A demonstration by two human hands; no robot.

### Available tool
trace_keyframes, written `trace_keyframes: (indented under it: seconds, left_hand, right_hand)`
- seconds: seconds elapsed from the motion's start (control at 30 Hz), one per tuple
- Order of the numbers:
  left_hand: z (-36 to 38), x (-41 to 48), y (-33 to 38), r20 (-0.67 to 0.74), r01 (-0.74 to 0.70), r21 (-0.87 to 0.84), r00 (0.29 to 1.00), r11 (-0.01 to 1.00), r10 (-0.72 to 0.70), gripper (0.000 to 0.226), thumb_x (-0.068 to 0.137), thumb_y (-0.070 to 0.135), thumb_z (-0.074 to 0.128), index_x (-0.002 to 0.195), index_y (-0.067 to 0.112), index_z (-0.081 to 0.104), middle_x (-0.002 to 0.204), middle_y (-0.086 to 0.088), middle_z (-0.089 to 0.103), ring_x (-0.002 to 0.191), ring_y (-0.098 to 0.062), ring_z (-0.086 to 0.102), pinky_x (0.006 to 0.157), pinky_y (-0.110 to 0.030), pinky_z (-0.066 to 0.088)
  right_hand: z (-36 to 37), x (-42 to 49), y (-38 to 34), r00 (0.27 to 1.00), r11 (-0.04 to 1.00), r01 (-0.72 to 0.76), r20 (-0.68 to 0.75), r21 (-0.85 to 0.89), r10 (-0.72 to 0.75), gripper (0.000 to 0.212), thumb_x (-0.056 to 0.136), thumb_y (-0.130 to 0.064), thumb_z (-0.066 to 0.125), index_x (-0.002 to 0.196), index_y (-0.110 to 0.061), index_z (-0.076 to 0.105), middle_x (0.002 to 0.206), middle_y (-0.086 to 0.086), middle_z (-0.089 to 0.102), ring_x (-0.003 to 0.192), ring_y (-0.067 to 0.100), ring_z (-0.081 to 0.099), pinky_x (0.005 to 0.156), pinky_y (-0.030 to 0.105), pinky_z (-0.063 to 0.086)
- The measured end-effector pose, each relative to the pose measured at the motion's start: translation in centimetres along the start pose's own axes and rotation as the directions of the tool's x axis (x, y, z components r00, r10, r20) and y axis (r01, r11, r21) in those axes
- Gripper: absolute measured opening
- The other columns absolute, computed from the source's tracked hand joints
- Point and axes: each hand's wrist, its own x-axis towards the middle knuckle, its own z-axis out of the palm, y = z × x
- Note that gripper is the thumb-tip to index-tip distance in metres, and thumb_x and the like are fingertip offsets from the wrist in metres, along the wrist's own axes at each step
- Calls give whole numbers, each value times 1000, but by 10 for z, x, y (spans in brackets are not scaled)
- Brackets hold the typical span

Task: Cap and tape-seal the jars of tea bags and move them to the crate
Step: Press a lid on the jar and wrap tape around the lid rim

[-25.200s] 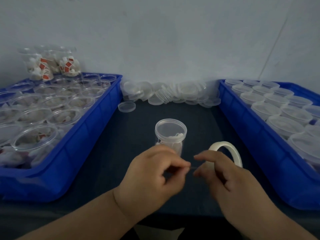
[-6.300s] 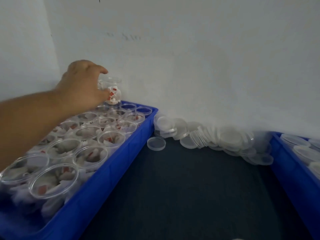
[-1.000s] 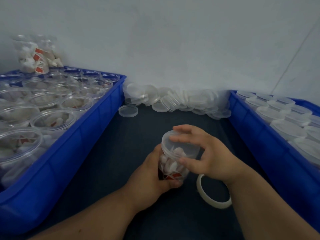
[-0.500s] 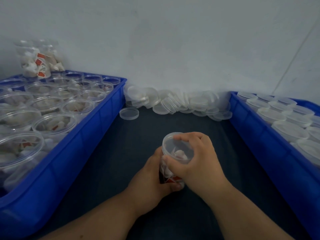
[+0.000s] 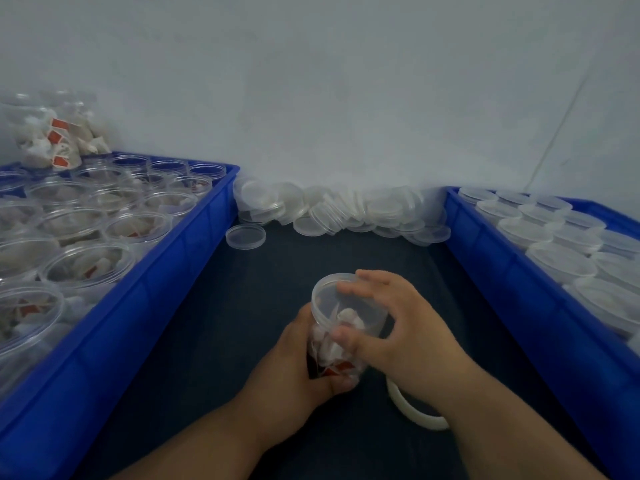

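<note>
A dark, matte worktop (image 5: 242, 323) runs between two blue crates to a plain pale wall (image 5: 346, 98), which meets a second wall at a corner on the right. In the middle of it the left hand (image 5: 294, 368) wraps its fingers (image 5: 343, 382) round the lower body of a clear jar (image 5: 332, 351) of tea bags, holding it slightly tilted. The right hand (image 5: 408, 337) grips the lid (image 5: 346, 303) on the jar's mouth, thumb on the near rim and the other fingers curled over the far rim. Just under the right wrist, near side of those fingers, a white roll of tape (image 5: 408, 410) lies flat on the worktop. Beyond the fingers, against the wall, sits a heap of loose lids (image 5: 346, 209), with a single lid (image 5: 246, 237) lying apart to its left. Left of the left hand's fingers, the left crate (image 5: 156, 296) holds open jars (image 5: 86, 265) of tea bags, and a few stacked jars (image 5: 52, 140) stand on top of them at its far end. Right of the right hand's fingers, the right crate (image 5: 502, 271) is filled with capped jars (image 5: 554, 258) in close rows.
</note>
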Motion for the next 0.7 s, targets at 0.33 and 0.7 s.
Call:
trace_keyframes:
  seconds: [0.33, 0.7]
  left_hand:
    - [1, 1, -4, 5, -9, -3, 1000, 1000, 9, 89, 76, 28, 88, 145, 48, 37, 137, 15, 59, 125, -6, 59, 104, -38, 50]
    - [-1, 3, -6, 6, 21, 6, 1000, 1000, -21, 90, 71, 36, 88, 141, 56, 35, 134, 23, 57, 122, 3, 57, 104, -34, 50]
  right_hand:
    - [26, 3, 1, 989, 999, 4, -148, 36, 1, 55, 58, -69, 71, 104, -57, 44, 119, -33, 27, 117, -3, 39, 82, 10, 37]
    - [-4, 5, 15, 990, 995, 82, 111, 54, -88, 49, 71, -60, 70, 118, -65, 56, 142, -40, 30, 127, -24, 26, 88, -7, 27]
